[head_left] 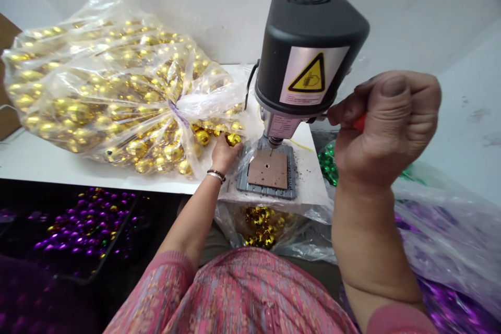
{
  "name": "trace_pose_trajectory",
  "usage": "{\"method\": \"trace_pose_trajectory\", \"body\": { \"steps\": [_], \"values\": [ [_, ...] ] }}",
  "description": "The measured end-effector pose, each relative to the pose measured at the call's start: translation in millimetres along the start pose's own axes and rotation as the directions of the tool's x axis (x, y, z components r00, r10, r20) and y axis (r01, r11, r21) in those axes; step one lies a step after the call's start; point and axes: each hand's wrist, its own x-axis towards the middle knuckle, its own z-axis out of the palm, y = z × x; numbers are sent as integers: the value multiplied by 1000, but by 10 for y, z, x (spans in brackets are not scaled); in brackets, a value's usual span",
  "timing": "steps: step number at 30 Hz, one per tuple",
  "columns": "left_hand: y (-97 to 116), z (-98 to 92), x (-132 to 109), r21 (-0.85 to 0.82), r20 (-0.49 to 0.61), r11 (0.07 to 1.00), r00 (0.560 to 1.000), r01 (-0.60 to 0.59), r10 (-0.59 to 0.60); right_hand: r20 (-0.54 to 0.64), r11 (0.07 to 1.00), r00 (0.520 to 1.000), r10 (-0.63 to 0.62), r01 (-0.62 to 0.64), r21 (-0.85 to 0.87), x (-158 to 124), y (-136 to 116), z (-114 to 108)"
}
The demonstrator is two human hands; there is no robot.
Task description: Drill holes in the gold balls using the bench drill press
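My right hand [385,125] is wrapped around the red-ended feed handle [359,123] of a small black bench drill press [309,52]. At the opening of a clear plastic bag [195,107] full of shiny gold balls, my left hand [225,154] has its fingers closed on a gold ball [234,139]. Other gold balls [202,138] lie beside those fingers. Under the chuck [275,142], a thin drill bit points down at a square brown board [270,172] with a small hole in it. This board rests on the ribbed grey base [291,188].
Dark shavings dot the white table [313,167] around the base. Below its front edge hangs a clear bag with gold balls [260,224]. Purple balls [86,224] fill a container at lower left. Bags of green [329,164] and purple pieces [457,302] stand at right.
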Motion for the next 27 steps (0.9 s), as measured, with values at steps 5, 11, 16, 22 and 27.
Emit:
{"method": "trace_pose_trajectory", "body": {
  "steps": [5,11,16,22,27],
  "values": [
    [-9,-254,-220,-557,280,814,960,164,-2,-4,1000,1000,1,-1,-25,-7,-6,-8],
    [-61,-376,-479,-671,602,614,788,415,126,-10,1000,1000,-27,27,-11,34,29,12],
    [27,-261,-525,-479,541,869,821,121,184,32,1000,999,11,-11,-16,111,22,42],
    [136,-177,-555,-151,489,966,834,-209,257,36,997,996,77,-77,-3,111,-44,54],
    [147,-137,-567,-80,457,971,857,-226,238,6,997,998,56,-56,49,276,21,124]
  ]
}}
